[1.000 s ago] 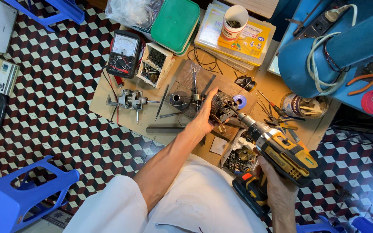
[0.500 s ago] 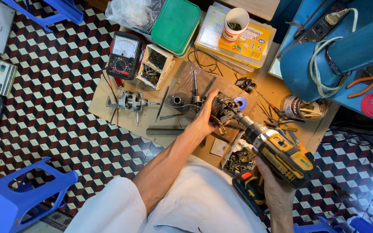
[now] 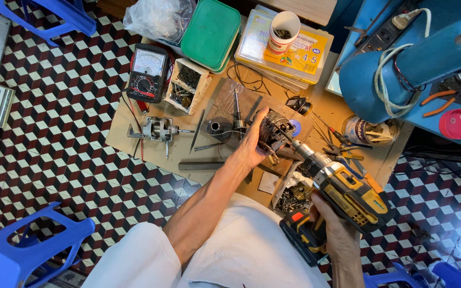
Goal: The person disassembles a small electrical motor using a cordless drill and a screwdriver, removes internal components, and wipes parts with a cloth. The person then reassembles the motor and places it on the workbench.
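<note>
Your left hand clamps the wound motor stator; your right hand grips the cordless drill, its nose pointing up-left into the stator.

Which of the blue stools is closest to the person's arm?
The blue stool at the bottom left, beside the white-clothed knee. The other blue stool stands far off at the top left, beyond the checked floor.

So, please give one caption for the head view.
Left hand steadies a motor stator while right hand aims a yellow drill at it.
</note>
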